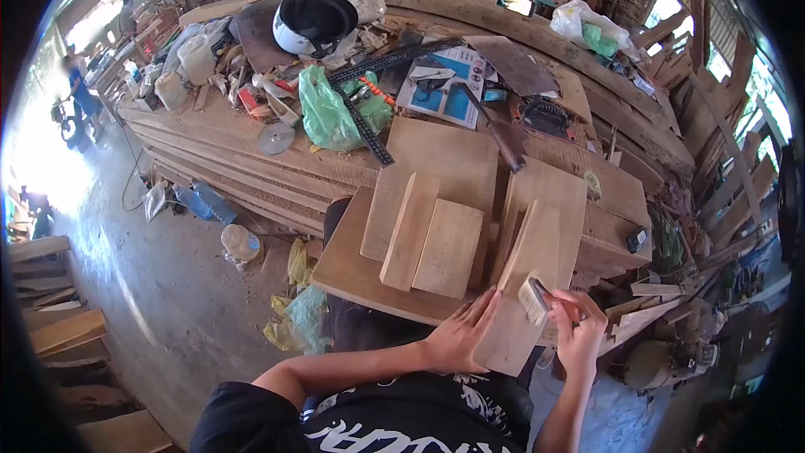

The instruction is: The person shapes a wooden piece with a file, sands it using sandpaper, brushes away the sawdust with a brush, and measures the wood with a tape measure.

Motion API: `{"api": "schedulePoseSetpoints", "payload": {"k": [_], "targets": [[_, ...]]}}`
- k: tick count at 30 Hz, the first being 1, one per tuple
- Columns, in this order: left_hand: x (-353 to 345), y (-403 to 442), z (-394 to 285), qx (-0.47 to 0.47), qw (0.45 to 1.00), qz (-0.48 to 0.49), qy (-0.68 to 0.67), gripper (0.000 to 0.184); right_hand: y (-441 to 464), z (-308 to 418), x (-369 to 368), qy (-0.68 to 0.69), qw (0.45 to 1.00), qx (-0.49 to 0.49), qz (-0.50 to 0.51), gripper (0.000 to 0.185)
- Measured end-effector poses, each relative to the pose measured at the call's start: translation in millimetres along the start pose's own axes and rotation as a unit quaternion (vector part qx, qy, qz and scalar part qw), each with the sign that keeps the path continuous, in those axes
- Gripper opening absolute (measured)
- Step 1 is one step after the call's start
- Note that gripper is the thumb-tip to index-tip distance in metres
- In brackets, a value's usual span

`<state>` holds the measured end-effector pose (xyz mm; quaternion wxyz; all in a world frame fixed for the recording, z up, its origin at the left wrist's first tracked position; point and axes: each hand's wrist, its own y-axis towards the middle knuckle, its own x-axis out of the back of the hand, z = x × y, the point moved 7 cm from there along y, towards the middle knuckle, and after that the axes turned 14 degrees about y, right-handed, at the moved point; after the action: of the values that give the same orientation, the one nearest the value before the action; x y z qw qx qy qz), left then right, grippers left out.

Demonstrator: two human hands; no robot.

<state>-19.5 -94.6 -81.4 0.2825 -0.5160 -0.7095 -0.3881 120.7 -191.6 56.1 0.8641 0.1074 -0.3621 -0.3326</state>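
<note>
My right hand (579,331) is closed round the handle of a paint brush (535,302). The pale bristles touch the face of a long wooden board (513,342), which slopes down toward my body. On the board's left edge lies my left hand (464,337), fingers together and pressed along it; its thumb is hidden. Left of this board, a wooden block (449,250) and a narrower wood strip (411,231) rest on a wide flat panel (432,159). A curved-edge plank (352,273) lies beneath them.
A hammer-like tool (503,138) with a dark handle lies behind the boards. Further back are a green plastic bag (327,113), a black metal square (362,122), a helmet (310,25) and a cutting disc (276,138). Stacked timber (243,172) forms the bench; a plastic jug (241,243) stands on the floor.
</note>
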Motion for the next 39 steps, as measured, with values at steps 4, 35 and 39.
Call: {"api": "schedulePoseSetpoints", "payload": {"k": [4, 35, 39], "targets": [[2, 1, -1, 0.005, 1.000, 0.010, 0.006, 0.141, -8, 19, -3, 0.033, 0.992, -0.062, 0.101, 0.018], [3, 2, -1, 0.000, 1.000, 0.011, 0.014, 0.141, -52, -15, 8, 0.214, 0.903, -0.308, 0.210, 0.020], [0, 1, 0, 0.001, 1.000, 0.017, 0.013, 0.142, -30, -21, 18, 0.211, 0.934, -0.269, 0.105, 0.022]]}}
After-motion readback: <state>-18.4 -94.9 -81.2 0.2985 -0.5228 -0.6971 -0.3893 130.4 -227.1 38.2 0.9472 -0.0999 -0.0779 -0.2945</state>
